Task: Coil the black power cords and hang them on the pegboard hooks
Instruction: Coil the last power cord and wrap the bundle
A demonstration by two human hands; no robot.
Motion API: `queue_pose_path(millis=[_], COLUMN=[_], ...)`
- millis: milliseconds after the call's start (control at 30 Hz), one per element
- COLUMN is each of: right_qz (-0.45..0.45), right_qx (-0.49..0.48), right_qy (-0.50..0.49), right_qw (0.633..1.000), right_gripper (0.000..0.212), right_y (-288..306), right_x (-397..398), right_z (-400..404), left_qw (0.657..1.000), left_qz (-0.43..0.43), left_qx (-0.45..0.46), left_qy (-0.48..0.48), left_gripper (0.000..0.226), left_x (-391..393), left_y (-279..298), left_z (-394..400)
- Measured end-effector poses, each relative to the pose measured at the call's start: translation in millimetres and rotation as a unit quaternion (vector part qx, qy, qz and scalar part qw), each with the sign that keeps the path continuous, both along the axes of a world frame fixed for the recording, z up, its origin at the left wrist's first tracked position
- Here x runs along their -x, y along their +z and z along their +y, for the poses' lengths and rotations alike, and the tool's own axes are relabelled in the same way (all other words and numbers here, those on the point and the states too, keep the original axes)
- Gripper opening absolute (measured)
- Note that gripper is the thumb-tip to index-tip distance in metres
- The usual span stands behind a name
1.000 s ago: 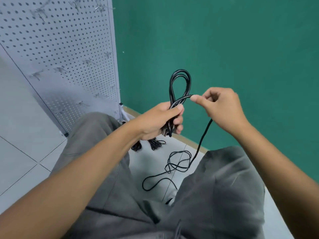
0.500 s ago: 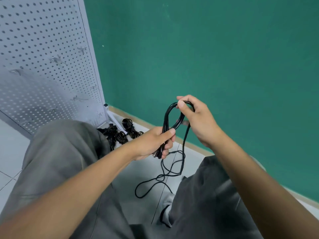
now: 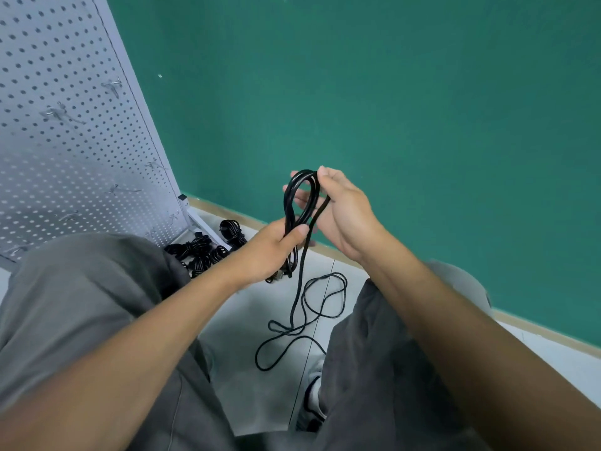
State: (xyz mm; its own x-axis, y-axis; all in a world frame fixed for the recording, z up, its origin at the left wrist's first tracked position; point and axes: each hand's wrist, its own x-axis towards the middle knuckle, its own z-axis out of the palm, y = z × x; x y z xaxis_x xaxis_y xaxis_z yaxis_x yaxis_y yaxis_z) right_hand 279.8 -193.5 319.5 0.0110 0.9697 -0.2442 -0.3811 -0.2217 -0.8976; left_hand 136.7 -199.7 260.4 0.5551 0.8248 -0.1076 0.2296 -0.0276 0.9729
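A: What is the cord like?

B: The black power cord (image 3: 300, 203) is thin, round and glossy. Its upper part is folded into long narrow loops; the rest drops to the floor and lies in loose, open curves (image 3: 312, 307) between the person's knees.

A: And the hands?

B: The left hand (image 3: 273, 252) has its fingers and thumb curled round the lower end of the loops, gripping them as a bundle. The right hand (image 3: 338, 209) holds the top bend of the loops, thumb over it and fingers behind, with one strand running down across its palm.

A: Other cords?

B: A heap of coiled black cords (image 3: 208, 249) lies on the floor at the foot of the pegboard (image 3: 65, 141), partly hidden behind the left knee.

A: The board itself?

B: Pale grey sheet, evenly perforated, with small metal hooks (image 3: 57, 113) standing out of it; the ones in view carry nothing. Its right edge meets a matt green wall (image 3: 390, 92) with a tan skirting strip along the bottom.

A: Room to move?

B: The floor (image 3: 253, 304) is smooth pale tile, bounded by grey trouser legs (image 3: 81, 304) on both sides and the wall ahead. The hands are up in free air, apart from board and wall.
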Motion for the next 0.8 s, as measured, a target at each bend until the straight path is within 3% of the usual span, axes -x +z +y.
queue_pose_path(millis=[100, 233, 333, 467, 800], right_qz=[-0.029, -0.142, -0.187, -0.185, -0.136], right_qx=[0.003, 0.016, 0.049, 0.082, 0.117], right_qy=[0.039, 0.094, 0.132, 0.276, 0.306], right_qw=[0.999, 0.985, 0.972, 0.940, 0.935], right_gripper=[0.014, 0.015, 0.041, 0.075, 0.058], right_y=[-3.1, 0.7, 0.3, -5.3, -32.9], right_x=[-3.3, -6.7, -15.0, -17.6, -15.9], right_z=[11.6, 29.0, 38.2, 28.7, 20.6], left_qw=[1.000, 0.995, 0.994, 0.989, 0.969], left_qz=[-0.013, -0.066, -0.060, -0.093, -0.122], left_qx=[0.017, 0.061, 0.052, 0.068, 0.142], left_qy=[0.020, 0.050, 0.071, 0.093, 0.164], left_gripper=[0.039, 0.018, 0.023, 0.032, 0.044], left_x=[-0.9, -5.4, -9.0, -6.8, -13.6], left_y=[-2.1, -3.5, -0.7, 2.4, -4.4], left_z=[-1.3, 1.7, 15.4, 30.8, 37.4])
